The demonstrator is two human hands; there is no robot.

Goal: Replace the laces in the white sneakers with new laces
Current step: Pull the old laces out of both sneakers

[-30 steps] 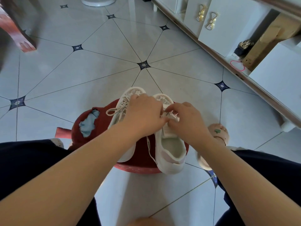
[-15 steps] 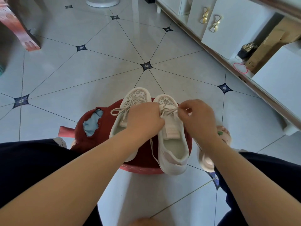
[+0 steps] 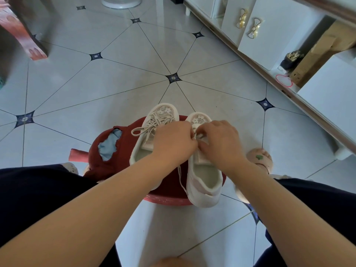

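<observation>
Two white sneakers stand side by side, toes pointing away from me, on a red stool (image 3: 169, 199). The left sneaker (image 3: 159, 120) carries a cream lace tied loosely, with a loop hanging off its left side. Over the lacing area of the right sneaker (image 3: 204, 182) my left hand (image 3: 173, 141) and my right hand (image 3: 221, 141) meet, fingers curled and pinching its lace (image 3: 200, 135) between them. A loose lace end (image 3: 181, 178) trails down between the two shoes. My hands hide most of the right shoe's eyelets.
A dark red cloth (image 3: 107, 151) with a torn blue patch is draped over the stool's left side. My slippered foot (image 3: 259, 158) rests right of the stool. A white cabinet (image 3: 269, 31) runs along the right; a red furniture leg (image 3: 23, 35) stands far left.
My right hand has come back left from the shoe's right side to meet my left hand over the lacing. Both hands now sit closer to the toe.
</observation>
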